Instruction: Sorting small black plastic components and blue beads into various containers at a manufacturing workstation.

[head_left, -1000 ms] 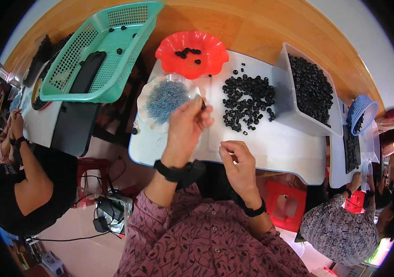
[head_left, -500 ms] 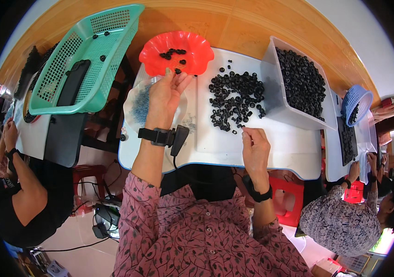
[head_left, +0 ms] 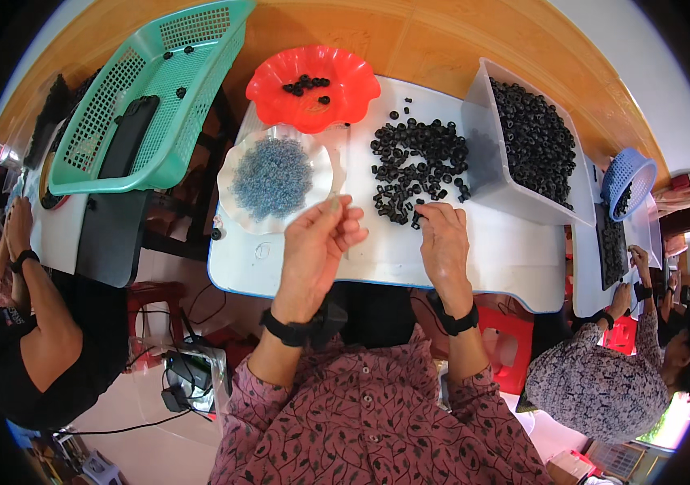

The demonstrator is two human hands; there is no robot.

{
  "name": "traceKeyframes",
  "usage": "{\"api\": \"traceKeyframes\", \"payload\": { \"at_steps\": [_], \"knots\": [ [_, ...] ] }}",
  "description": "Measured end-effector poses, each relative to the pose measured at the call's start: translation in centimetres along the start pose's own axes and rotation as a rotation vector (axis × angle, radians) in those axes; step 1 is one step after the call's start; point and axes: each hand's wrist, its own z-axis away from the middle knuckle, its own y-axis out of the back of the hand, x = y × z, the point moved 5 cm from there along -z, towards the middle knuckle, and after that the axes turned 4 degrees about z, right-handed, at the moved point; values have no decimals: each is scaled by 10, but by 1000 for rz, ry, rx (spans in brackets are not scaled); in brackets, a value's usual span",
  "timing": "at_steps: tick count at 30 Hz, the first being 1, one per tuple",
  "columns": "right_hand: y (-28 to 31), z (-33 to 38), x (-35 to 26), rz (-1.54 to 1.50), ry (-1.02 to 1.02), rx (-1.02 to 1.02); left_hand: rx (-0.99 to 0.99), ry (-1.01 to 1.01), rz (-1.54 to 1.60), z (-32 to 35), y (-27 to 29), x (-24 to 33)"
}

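Note:
My left hand hovers over the front of the white table, just right of a scalloped white dish. Its fingers are loosely curled and a little apart, with nothing visible in them. Close by on the right, my right hand pinches at a small black ring-shaped part on the near edge of a spread of similar black parts. Tiny blue-grey beads fill the white dish. Behind it, a red wavy-rimmed bowl contains several black parts.
A translucent bin heaped with black parts stands at the right rear. On the left is a green mesh basket holding a dark flat piece. People work at both sides. A blue basket stands far right.
My left hand has drawn back from the red bowl toward my right hand, and the black part at its fingertips is gone from view. The bead dish is now uncovered. My right hand has shifted slightly.

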Motion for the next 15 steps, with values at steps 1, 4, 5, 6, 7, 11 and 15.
{"api": "traceKeyframes", "payload": {
  "at_steps": [1,4,5,6,7,11,15],
  "knots": [
    [-1,1,1,-1,1,-2,11,28,5,7,2,-8],
    [-4,3,0,-50,-20,22,39,65,-5,24,8,-26],
    [-2,2,-4,-29,-23,26,35,79,4,27,11,-31],
    [-1,1,-7,-8,-27,30,37,78,4,30,14,-35],
    [-3,2,-6,-9,-26,28,40,92,6,34,16,-39],
    [-1,3,-5,20,-5,44,33,116,14,36,17,-48],
    [4,3,-4,9,-74,51,24,110,7,35,19,-52]
  ]
}}
